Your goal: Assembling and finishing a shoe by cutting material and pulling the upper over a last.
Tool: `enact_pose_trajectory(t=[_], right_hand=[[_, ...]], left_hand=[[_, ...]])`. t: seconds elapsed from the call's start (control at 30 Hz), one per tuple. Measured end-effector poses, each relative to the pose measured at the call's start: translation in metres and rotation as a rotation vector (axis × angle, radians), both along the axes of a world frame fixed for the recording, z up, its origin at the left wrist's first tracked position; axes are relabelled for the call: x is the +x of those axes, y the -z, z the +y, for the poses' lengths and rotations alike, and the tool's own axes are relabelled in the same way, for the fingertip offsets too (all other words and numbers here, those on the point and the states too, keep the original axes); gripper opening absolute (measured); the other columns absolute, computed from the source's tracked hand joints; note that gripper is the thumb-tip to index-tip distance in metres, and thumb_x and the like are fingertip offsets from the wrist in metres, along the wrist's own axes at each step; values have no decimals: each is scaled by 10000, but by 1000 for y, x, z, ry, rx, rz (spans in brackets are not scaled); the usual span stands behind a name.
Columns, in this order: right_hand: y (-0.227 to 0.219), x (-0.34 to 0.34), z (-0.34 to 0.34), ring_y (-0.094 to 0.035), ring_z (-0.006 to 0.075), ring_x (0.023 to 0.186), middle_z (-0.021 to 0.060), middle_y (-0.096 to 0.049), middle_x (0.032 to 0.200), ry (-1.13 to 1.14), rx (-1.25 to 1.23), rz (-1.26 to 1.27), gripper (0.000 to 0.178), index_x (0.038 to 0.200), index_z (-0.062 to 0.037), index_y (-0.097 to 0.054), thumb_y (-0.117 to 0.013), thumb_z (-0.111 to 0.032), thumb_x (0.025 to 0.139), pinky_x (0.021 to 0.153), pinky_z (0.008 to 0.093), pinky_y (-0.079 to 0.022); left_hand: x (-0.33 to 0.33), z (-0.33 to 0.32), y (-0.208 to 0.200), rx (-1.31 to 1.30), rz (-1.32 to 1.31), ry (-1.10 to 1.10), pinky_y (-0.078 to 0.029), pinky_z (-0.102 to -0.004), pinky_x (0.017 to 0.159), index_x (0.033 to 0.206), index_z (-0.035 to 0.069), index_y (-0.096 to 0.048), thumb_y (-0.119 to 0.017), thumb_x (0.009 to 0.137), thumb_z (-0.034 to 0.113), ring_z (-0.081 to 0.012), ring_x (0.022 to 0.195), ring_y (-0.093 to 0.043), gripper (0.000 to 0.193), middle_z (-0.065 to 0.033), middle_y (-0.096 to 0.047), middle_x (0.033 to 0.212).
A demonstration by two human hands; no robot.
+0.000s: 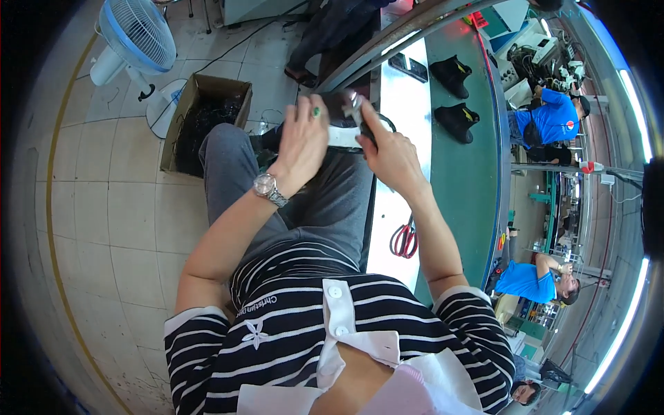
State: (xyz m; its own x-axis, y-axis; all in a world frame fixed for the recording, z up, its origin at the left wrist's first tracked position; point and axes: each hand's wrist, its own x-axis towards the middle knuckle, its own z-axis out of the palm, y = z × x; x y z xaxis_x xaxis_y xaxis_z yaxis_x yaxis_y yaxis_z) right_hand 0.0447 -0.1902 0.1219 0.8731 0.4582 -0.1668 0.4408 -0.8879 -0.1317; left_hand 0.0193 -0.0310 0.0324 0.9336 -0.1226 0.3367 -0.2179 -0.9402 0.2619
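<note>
Above my lap, my left hand (304, 137), with a metal watch and a green ring, has its fingers stretched beside a dark item (335, 105), smeared by motion. What lies under its palm is hidden. My right hand (393, 153) closes round a shiny metal tool (354, 104) whose kind I cannot make out. Between the hands shows a white piece (344, 137) with dark edges. Red-handled scissors (404, 241) lie on the bench strip near my right forearm.
Two black shoes (457, 123) (451, 76) stand on the green belt (449, 187) to my right. A phone (409, 67) lies on the pale bench strip. An open carton (169, 149) holding dark scraps and a fan (138, 38) stand at left. Other people work at far right.
</note>
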Motion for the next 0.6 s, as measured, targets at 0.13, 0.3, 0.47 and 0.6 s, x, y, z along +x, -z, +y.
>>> enact_pose_trajectory(t=[0.13, 0.3, 0.47, 0.6], right_hand=[[28, -14, 10, -640, 437, 663, 226, -654, 726, 206, 150, -38, 664, 1482, -134, -212, -557, -186, 917, 637, 495, -504], [10, -2, 11, -634, 442, 637, 233, -643, 705, 1, 58, 83, 698, 1487, -150, -163, -557, -165, 911, 649, 499, -508], [49, -13, 13, -631, 428, 620, 228, -648, 708, 133, 172, -38, 687, 1485, -163, -191, -561, -168, 906, 629, 461, -509], [27, 1, 15, -641, 415, 641, 218, -657, 720, -54, -7, 82, 681, 1482, -140, -200, -566, -169, 908, 607, 455, -510]], left_hand=[[-1, 12, 7, 80, 102, 153, -331, -418, 1056, 1231, -85, -507, -765, 609, 125, -297, 1139, -508, 706, -208, -553, 1182], [-6, 17, 21, 24, 1, 120, -360, -416, 1047, 1225, -93, -515, -764, 630, 129, -302, 1085, -541, 682, -207, -563, 1168], [-8, 17, 15, -95, 32, 152, -439, -402, 967, 1245, -71, -491, -748, 651, 87, -316, 1125, -531, 667, -198, -562, 1203], [-13, 32, 7, -436, 76, 88, -477, -392, 907, 1369, -14, -367, -807, 644, 110, -350, 1165, -523, 857, -193, -575, 1207]])
